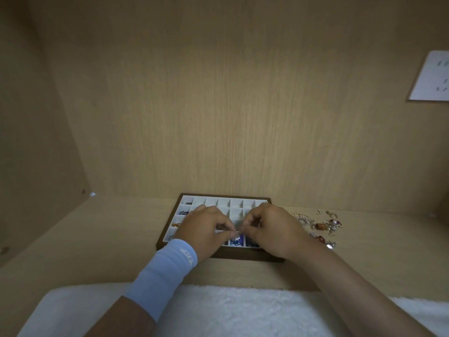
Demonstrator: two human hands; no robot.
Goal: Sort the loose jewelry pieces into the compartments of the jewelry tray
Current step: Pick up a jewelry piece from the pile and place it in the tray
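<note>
A jewelry tray (226,202) with a dark wooden frame and white compartments lies on the wooden shelf. Some compartments along its left side and front row hold small pieces. Above the front row, my left hand (206,231) and my right hand (272,229) meet, fingertips curled. Together they pinch a small silver jewelry piece (236,237) between them, just over a compartment with blue pieces (239,240). A pile of loose jewelry (324,226), silver, amber and red, lies on the shelf to the right of the tray.
The shelf sits inside a wooden cabinet with a back wall (218,105) close behind the tray and a side wall on the left. A white paper (431,77) hangs at the upper right. A white fluffy cloth (230,310) lies along the near edge.
</note>
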